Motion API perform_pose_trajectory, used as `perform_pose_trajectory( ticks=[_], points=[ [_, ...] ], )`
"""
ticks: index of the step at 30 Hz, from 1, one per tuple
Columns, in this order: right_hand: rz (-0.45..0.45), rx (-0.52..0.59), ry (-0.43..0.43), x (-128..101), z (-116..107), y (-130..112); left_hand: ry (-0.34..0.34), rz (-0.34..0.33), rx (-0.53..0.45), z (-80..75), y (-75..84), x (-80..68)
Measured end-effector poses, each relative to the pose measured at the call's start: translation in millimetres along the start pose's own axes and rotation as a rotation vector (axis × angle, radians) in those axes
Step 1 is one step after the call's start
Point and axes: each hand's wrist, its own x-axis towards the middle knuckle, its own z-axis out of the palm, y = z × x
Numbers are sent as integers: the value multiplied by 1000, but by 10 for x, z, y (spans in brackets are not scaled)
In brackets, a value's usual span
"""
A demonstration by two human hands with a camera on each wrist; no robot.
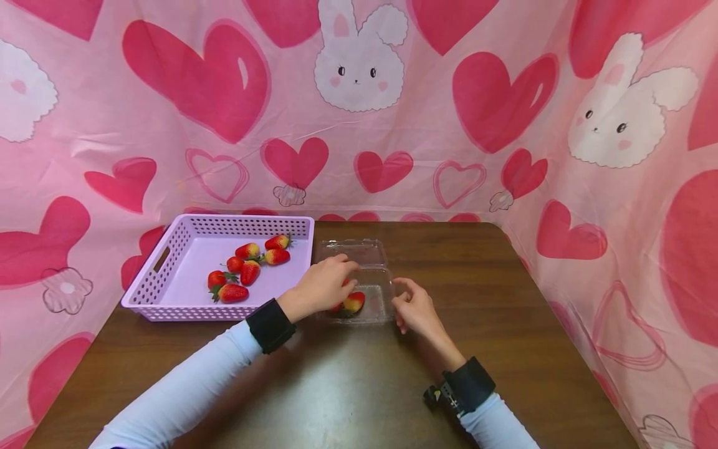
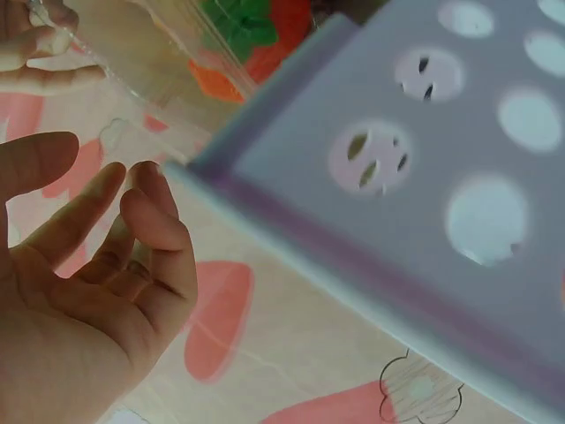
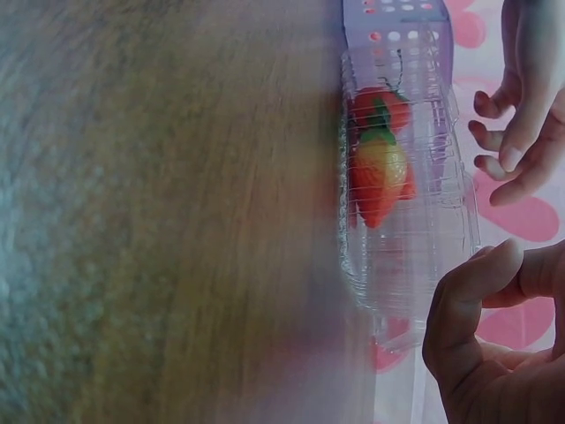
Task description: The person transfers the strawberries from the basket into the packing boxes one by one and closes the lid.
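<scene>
The left hand (image 1: 324, 284) is hovering over the clear clamshell box (image 1: 367, 293), fingers loosely parted, holding nothing; strawberries (image 1: 352, 303) are lying inside. The right hand (image 1: 414, 307), relaxed and empty, is steadying the box's edge. Judged: filling stage; next fruit must come from the lilac basket (image 1: 168, 262) on the bench (image 1: 359, 386).

Clear glossy plastic clamshell (image 1: 359, 274); matt lilac perforated plastic basket (image 1: 168, 274); smooth dark wood-grain table (image 1: 359, 386); cloth backdrop (image 1: 449, 112).
</scene>
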Motion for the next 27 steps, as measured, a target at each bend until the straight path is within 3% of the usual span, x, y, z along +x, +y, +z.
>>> perform_pose_trajectory(
  ticks=[17,22,27],
  points=[
    [-5,11,-3,-6,3,15,66,42,12,-173,-81,16],
    [-11,18,-6,5,9,16,101,30,49,-233,-136,33],
    [-1,24,-5,6,-1,11,88,13,27,-256,-189,23]
  ],
)
